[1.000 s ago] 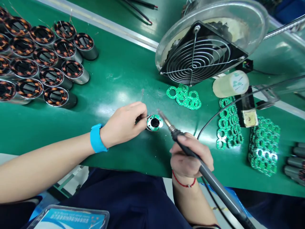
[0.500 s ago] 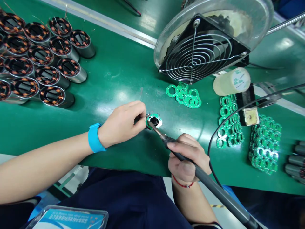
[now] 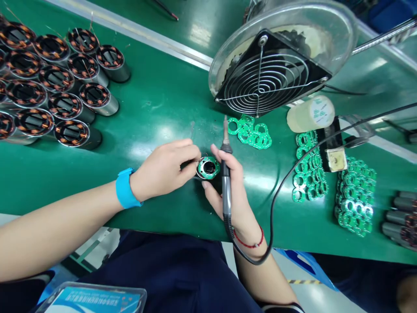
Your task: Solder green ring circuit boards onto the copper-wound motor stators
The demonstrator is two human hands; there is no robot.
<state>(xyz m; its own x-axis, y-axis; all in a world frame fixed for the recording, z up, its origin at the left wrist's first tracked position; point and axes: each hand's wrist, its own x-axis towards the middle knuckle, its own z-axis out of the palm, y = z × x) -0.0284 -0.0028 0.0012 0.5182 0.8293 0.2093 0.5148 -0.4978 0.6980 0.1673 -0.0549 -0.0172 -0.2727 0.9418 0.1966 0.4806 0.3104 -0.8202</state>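
A motor stator (image 3: 210, 167) stands on the green table in front of me, with a ring-shaped green circuit board (image 3: 215, 172) on its top. My left hand (image 3: 164, 169) has thumb and forefinger pinched at the stator's left edge; what lies between the fingertips is too small to make out. In my right hand (image 3: 239, 198) is a soldering iron (image 3: 226, 187), lying across the palm with its tip pointing away from me. The thumb and forefinger of that hand are spread at the right side of the stator, close to it.
Many wound stators (image 3: 71, 131) stand in rows at the left. Loose ring boards (image 3: 260, 139) lie below a fan with a wire guard (image 3: 259, 90). Stacked boards (image 3: 355, 195), a tape roll (image 3: 309, 114) and a soldering stand (image 3: 335, 158) are at the right. The iron's cable (image 3: 273, 217) loops beside my wrist.
The soldering iron's tip has left the board, and the iron now points away from me. My right hand has moved left, its thumb and forefinger opening beside the stator. The left hand stays pinched.
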